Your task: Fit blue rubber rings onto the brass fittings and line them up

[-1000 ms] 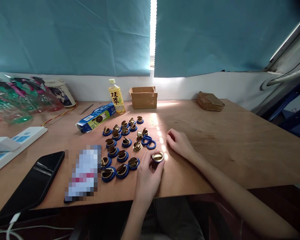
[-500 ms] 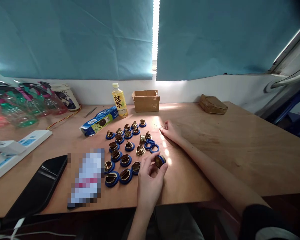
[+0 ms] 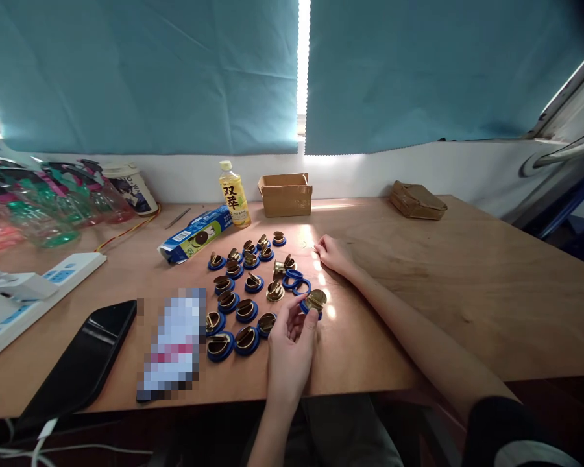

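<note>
My left hand (image 3: pixel 292 344) grips a brass flip-lid fitting (image 3: pixel 316 300) with a blue ring around its base, tilted between thumb and fingers just above the wood. My right hand (image 3: pixel 335 256) rests farther back on the table, its thumb and fingertips pinched together; whatever is in them is too small to make out. A thin wire loop (image 3: pixel 303 244) lies just left of those fingertips. Loose blue rings (image 3: pixel 301 287) sit beyond my left hand, beside a brass fitting without a blue ring (image 3: pixel 275 291). To the left spread several blue-ringed fittings (image 3: pixel 246 311) with half-raised lids.
The wooden table (image 3: pixel 394 292) carries a phone (image 3: pixel 78 357), a pixelated packet (image 3: pixel 175 344) and a white power strip (image 3: pixel 43 292) at left. Behind stand a biscuit box (image 3: pixel 197 235), a yellow drink bottle (image 3: pixel 235 198), an open carton (image 3: pixel 286 198), spray bottles (image 3: pixel 43 201) and a brown package (image 3: pixel 417 200).
The fitting in my left hand has turned, so its brass lid now shows toward me instead of its dark inside. My right hand stays in about the same place, fingers drawn in slightly.
</note>
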Available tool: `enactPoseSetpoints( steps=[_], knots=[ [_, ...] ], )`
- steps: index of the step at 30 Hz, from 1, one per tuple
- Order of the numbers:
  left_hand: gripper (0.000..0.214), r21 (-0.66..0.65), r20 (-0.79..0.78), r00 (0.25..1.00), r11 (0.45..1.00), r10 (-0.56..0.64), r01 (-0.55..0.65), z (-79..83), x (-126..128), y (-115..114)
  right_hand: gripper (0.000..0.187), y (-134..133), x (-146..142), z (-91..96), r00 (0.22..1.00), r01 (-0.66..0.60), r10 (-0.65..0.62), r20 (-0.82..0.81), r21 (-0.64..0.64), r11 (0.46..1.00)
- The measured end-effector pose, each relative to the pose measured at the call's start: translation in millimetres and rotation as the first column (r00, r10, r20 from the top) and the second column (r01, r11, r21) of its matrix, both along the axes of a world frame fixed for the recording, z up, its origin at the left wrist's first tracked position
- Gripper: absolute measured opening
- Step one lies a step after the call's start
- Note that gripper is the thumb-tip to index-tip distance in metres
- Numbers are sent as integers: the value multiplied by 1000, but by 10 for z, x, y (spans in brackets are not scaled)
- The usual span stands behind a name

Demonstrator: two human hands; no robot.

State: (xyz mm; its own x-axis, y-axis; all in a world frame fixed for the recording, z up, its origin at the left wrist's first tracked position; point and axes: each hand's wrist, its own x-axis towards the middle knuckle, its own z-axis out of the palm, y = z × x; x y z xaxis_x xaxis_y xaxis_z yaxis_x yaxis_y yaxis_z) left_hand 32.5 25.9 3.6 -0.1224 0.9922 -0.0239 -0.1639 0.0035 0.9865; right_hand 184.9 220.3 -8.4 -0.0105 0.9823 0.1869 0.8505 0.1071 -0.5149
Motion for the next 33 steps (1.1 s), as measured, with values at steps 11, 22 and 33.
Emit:
enactPoseSetpoints(
  steps=[11,22,33],
  knots=[
    [42,16,101,994,999,50,-52,-15,0,37,14,36,41,-24,997,-57,58,-45,23,998],
    [52,16,120,992,1000,-26,25,-39,3,32,19,84,34,-10,993,-119,119,17,-31,992],
    [34,9,113,991,998,-68,67,-98,-9,28,17,113,182,-53,974,-148,145,-171,-4,989]
  ],
)
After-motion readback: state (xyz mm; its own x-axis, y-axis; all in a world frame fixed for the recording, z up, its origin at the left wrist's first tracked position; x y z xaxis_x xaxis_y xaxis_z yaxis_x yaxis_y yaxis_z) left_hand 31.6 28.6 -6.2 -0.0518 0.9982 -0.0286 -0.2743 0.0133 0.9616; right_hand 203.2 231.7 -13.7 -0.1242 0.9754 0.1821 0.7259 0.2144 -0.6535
